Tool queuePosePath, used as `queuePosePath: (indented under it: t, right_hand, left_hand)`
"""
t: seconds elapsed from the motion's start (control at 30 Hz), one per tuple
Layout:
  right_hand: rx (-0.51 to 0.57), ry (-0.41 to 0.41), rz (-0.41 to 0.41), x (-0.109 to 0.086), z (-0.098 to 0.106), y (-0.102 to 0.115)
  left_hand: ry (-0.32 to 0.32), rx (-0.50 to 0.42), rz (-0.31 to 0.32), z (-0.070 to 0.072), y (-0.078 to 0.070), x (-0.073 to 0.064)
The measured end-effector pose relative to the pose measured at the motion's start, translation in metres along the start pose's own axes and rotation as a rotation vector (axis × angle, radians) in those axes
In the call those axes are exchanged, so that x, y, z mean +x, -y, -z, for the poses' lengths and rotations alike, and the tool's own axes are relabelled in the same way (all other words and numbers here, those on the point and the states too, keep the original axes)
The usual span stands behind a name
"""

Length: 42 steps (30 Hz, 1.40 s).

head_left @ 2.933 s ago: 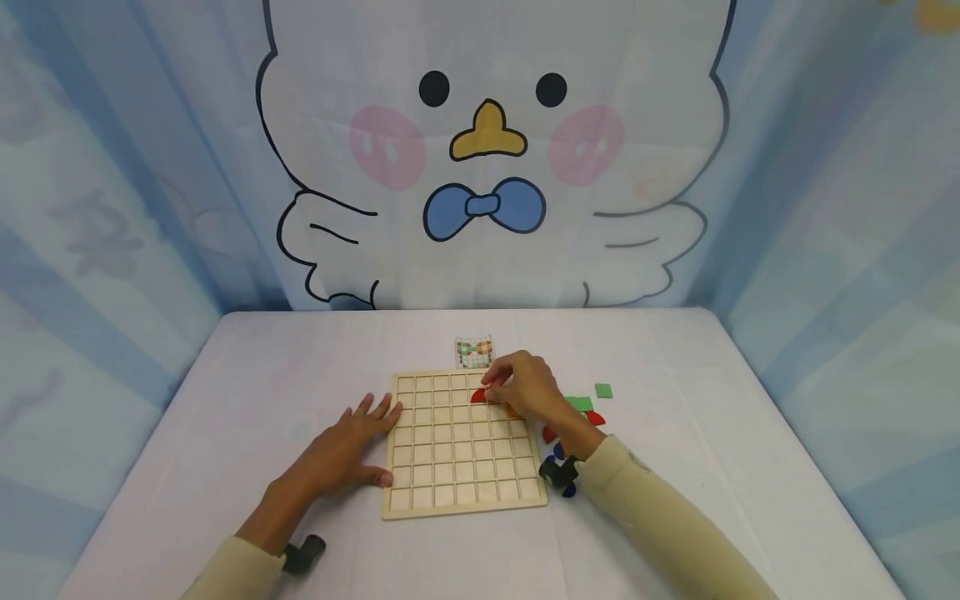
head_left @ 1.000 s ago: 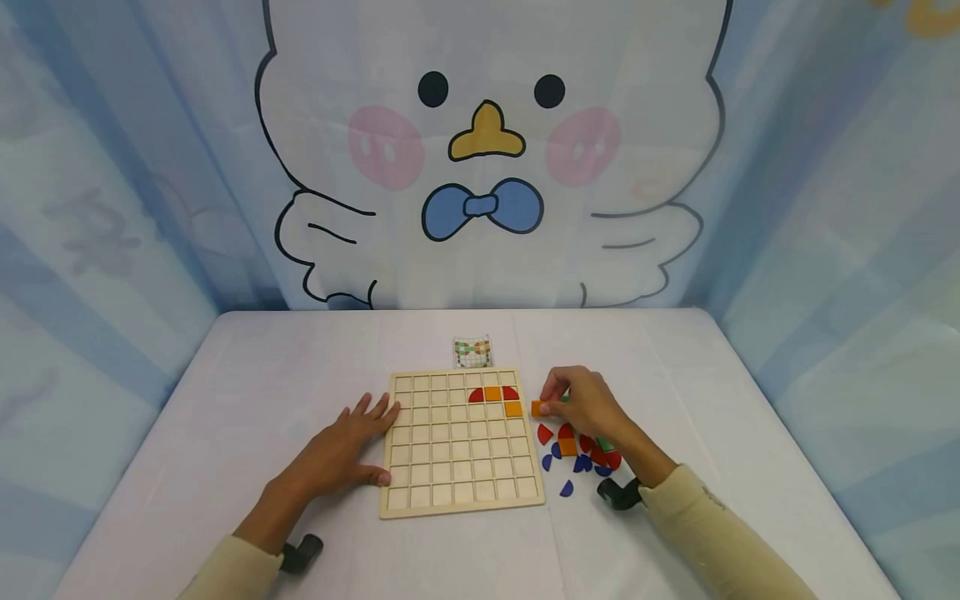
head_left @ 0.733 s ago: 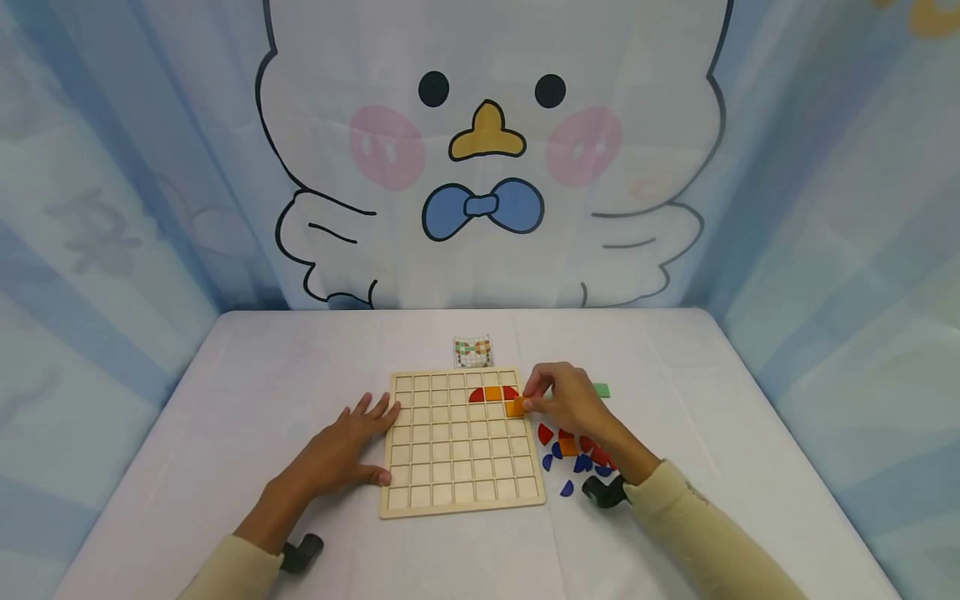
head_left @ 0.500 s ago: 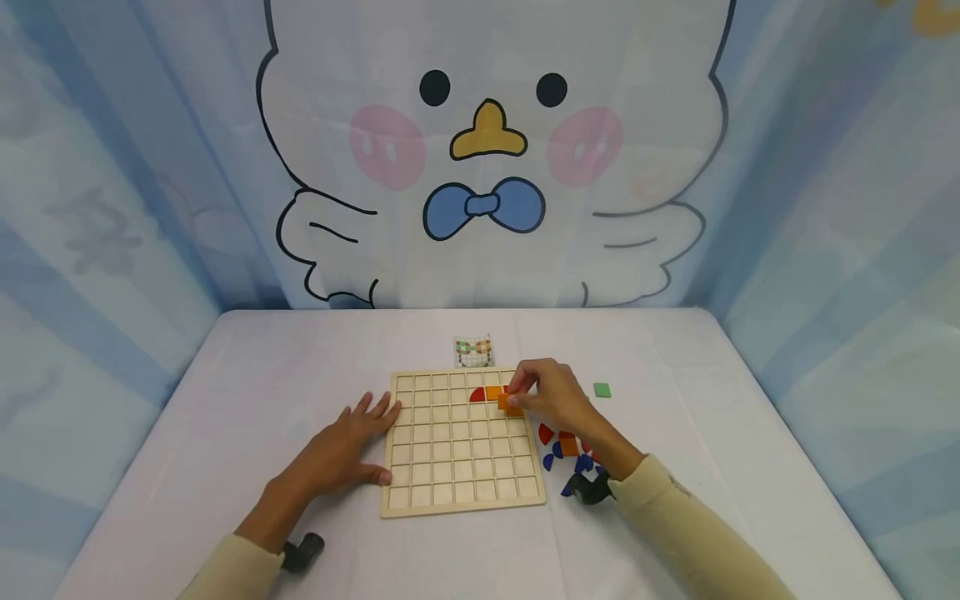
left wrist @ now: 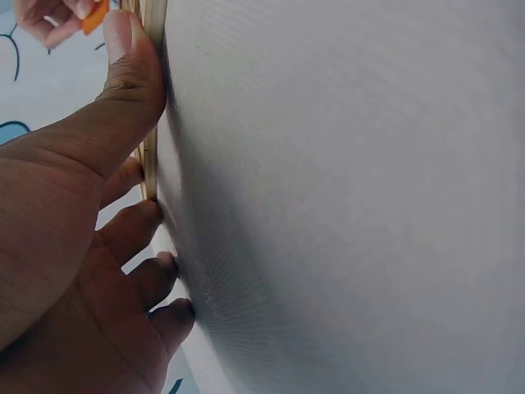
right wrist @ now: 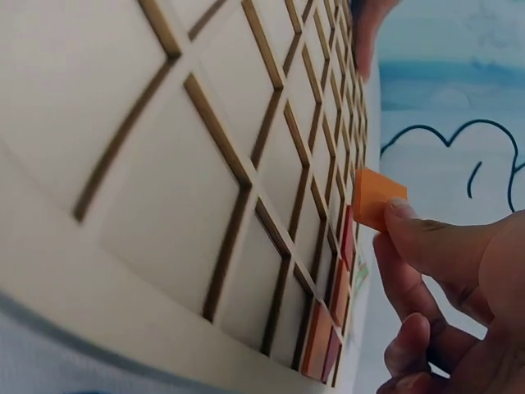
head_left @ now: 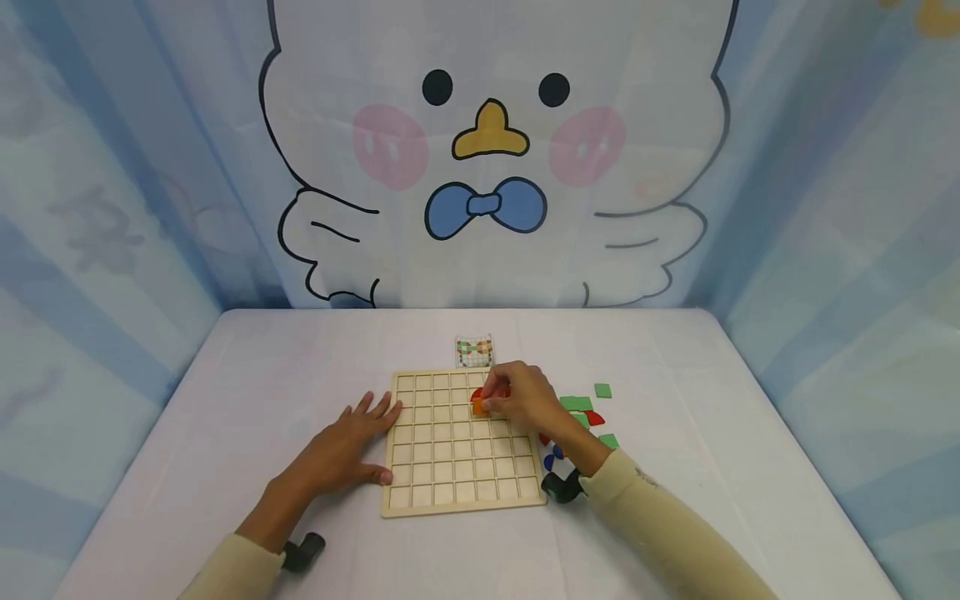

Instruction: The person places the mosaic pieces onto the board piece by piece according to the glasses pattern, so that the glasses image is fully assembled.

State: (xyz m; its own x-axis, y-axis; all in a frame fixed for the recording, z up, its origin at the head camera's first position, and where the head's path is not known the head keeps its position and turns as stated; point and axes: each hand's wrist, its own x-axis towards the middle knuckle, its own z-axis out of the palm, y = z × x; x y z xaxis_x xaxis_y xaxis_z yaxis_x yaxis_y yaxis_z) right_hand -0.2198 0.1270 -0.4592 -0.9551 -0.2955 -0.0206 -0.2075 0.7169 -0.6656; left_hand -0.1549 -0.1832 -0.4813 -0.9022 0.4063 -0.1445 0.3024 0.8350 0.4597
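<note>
My right hand (head_left: pixel 522 396) pinches an orange square tile (head_left: pixel 477 407) between thumb and finger, over the upper right part of a wooden grid board (head_left: pixel 442 475). In the right wrist view the orange tile (right wrist: pixel 377 199) stands tilted above the grid, beyond the red and orange pieces set in its cells. A red rounded piece (head_left: pixel 476 393) shows beside the right fingertips; the hand covers most of the other set pieces. My left hand (head_left: pixel 345 450) lies with spread fingers against the board's left edge; the left wrist view shows the thumb (left wrist: pixel 131 82) at that edge.
A small printed pattern card (head_left: pixel 474 352) lies behind the board. Right of the board are loose green tiles (head_left: pixel 576 403), a red rounded piece (head_left: pixel 595 417) and blue pieces (head_left: pixel 548 462), partly behind the right forearm. A cartoon-printed curtain (head_left: pixel 487 267) closes off the table's back.
My right hand has carried the orange tile from beside the loose pieces leftward over the board, past the tiles at its upper right. My left hand has stayed at the board's edge.
</note>
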Motion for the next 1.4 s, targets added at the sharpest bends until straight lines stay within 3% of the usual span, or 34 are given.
queuePosePath:
  t: [0.43,0.63,0.83,1.07,1.4]
  right_hand:
    - [-0.162,0.02,-0.041,0.003,-0.011,0.004]
    - [-0.135,0.019,-0.024,0.002,-0.01,0.001]
    - [-0.049,-0.028,-0.046,-0.004,0.003,-0.002]
    - [-0.072,-0.073,-0.076,-0.013,0.025,-0.01]
    - [-0.061,-0.054,-0.196,-0.033,0.042,-0.028]
  left_hand:
    - [0.0,-0.014,0.001,-0.002,0.004,0.001]
    - [0.003,-0.011,0.004,-0.003,0.002,0.002]
    - [0.007,-0.012,0.004,-0.001,0.0,0.001]
    - [0.009,0.0,0.005,0.002,-0.002,-0.001]
    - [0.014,0.01,0.003,0.002,-0.003,-0.001]
